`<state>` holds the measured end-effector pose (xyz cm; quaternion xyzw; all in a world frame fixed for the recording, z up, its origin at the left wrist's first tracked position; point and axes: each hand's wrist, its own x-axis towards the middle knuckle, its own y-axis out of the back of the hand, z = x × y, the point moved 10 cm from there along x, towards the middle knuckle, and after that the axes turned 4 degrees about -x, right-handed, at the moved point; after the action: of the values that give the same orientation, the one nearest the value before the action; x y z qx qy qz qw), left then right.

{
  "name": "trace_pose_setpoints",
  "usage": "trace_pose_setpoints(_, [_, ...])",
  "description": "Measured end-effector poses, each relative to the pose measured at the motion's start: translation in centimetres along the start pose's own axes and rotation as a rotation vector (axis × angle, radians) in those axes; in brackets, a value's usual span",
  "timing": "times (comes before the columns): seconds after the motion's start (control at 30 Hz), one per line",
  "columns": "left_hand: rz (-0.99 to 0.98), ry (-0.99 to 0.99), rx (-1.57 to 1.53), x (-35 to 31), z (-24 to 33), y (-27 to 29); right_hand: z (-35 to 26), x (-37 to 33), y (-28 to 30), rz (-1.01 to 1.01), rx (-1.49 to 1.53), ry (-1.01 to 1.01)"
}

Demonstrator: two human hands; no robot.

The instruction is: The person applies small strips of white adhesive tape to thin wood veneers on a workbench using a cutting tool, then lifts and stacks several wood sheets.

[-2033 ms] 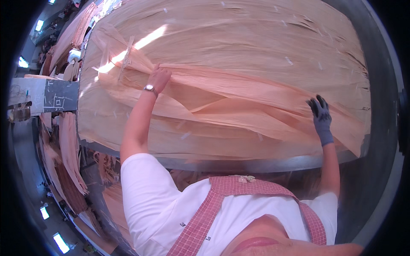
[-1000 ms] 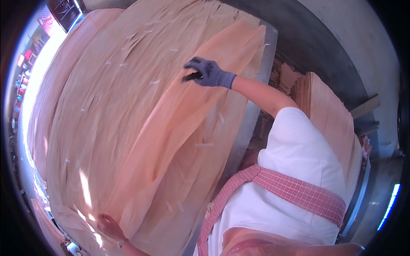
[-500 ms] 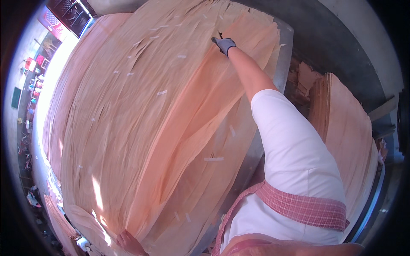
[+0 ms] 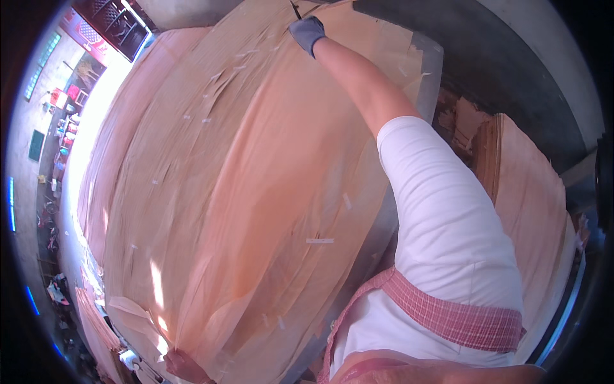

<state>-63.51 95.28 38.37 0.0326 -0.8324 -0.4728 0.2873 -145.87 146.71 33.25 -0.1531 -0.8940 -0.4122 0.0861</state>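
Note:
A long, thin orange-toned wood veneer sheet (image 4: 256, 185) lies in soft folds over a wide stack of paler veneer (image 4: 173, 160). My right hand (image 4: 307, 35), in a grey glove, reaches to the far end of the sheet. Its fingers are closed round a thin dark tool (image 4: 294, 9), whose exact kind I cannot make out. At the near end, my bare left hand (image 4: 185, 366) is closed on the sheet's gathered edge; its fingertips are partly hidden. Short strips of white tape (image 4: 320, 241) stick to the veneer under and beside the sheet.
To the right stands another veneer stack (image 4: 527, 211), with torn scraps (image 4: 462, 118) beside its far end. A grey table edge (image 4: 430, 70) runs along the right of the wide stack. Beyond the left side are a bright floor strip and assorted goods along a wall (image 4: 61, 144).
My right hand has moved farther away and slightly left with the tool. The orange sheet has spread wider and flatter at its far part. My left hand stays at the near edge.

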Motion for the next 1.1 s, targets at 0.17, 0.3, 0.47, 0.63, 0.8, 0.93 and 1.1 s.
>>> trace_pose_setpoints(0.17, [0.026,0.108,0.068,-1.3,-0.3,9.0,-5.8,-1.5,7.4,0.001,0.246,0.173])
trace_pose_setpoints(0.3, [-0.033,-0.016,0.020,-6.0,4.4,8.4,7.4,-3.0,13.3,0.114,0.118,0.062])
trace_pose_setpoints(0.47, [-0.167,-0.097,-0.189,-12.9,11.6,2.6,23.5,-6.8,15.6,0.093,-0.125,-0.214])
trace_pose_setpoints(0.63, [-0.313,0.045,-0.110,-15.2,16.9,1.3,32.8,-9.8,13.5,0.118,0.009,-0.293])
trace_pose_setpoints(0.8, [-0.602,0.032,0.014,-18.8,19.3,-1.4,36.9,-8.2,7.8,-0.168,0.775,-0.644])
trace_pose_setpoints(0.93, [-0.455,-0.129,0.179,-18.8,23.0,-1.3,33.9,-4.3,14.2,0.088,0.343,-0.078])
trace_pose_setpoints(1.1, [-0.710,-0.002,0.122,-21.4,22.1,-2.6,33.5,-9.0,14.2,-0.072,-0.409,0.139])
